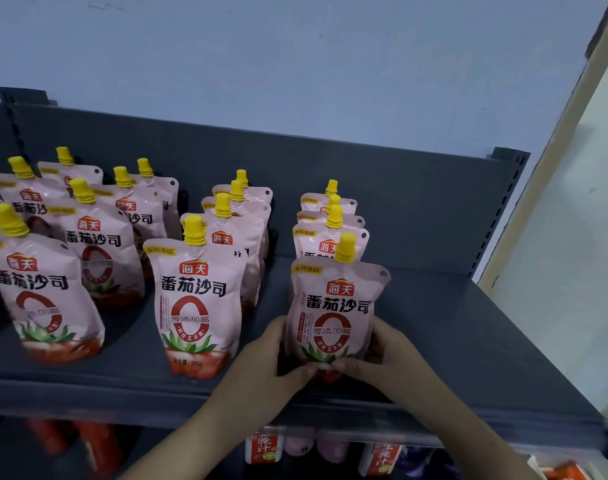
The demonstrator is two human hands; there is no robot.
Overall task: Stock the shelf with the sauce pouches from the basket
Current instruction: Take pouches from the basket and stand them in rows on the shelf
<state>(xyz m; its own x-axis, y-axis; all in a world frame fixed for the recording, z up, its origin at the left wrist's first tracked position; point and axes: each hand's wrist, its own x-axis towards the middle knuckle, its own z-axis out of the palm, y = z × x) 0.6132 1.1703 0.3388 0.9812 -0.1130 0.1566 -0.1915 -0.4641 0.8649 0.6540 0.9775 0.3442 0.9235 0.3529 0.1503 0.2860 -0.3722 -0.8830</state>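
Gripping the front pouch (333, 317) near the shelf (469, 341) front edge, left hand (264, 362) and right hand (389, 355) risk toppling it forward on release.

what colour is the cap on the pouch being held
Yellow. The cap tops the pink pouch held in both hands, clearest in the head view.

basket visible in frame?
No: only the shelf, pouches, and both hands on the front-right pouch show.
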